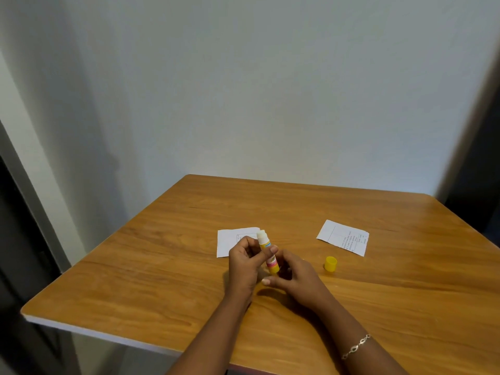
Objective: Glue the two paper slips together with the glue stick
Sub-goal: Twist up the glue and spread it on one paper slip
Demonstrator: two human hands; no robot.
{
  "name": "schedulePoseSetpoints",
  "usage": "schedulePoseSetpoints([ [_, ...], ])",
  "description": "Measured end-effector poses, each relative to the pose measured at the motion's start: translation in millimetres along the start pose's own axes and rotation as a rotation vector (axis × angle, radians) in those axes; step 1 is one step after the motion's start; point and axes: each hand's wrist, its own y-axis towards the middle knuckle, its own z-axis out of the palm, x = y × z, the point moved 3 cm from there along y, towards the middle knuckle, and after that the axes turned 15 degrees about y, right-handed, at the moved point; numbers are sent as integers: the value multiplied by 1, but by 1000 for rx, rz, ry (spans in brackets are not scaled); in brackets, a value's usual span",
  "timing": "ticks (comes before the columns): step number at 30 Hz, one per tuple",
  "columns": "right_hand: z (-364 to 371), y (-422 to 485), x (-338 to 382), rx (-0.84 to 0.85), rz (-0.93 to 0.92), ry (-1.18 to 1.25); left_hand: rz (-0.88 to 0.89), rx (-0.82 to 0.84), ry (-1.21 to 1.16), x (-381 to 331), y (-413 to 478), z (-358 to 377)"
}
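An uncapped glue stick [267,251], yellow and pink with a white tip, stands tilted above the table's middle. My left hand [244,263] grips its upper body, thumb across the label. My right hand [295,280] holds its lower end with the fingertips. One white paper slip [230,240] lies flat just behind my left hand, partly hidden by the hand and the stick. A second printed slip [342,237] lies apart to the right. The yellow cap [330,263] stands on the table between my right hand and that slip.
The wooden table [162,280] stands against a pale wall; its left edge and near-left corner are close. A bracelet [355,346] is on my right wrist. Dark doorways flank the wall at far left and far right.
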Motion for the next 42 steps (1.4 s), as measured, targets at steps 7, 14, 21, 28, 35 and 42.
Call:
schedulePoseSetpoints([
  [7,-2,1,-4,-35,11,58,-21,59,-10,5,2,2],
  [14,-3,2,-4,-82,23,51,-6,59,-68,2,2,3],
  [21,-4,2,-6,-149,7,29,-35,111,-34,6,0,6],
  [28,-4,2,-4,-76,-3,18,17,78,-16,3,0,3],
  [35,-3,2,-6,-130,-14,-89,-4,121,-47,4,0,4],
  [42,-7,-2,4,19,35,250,-29,133,-60,6,1,4],
])
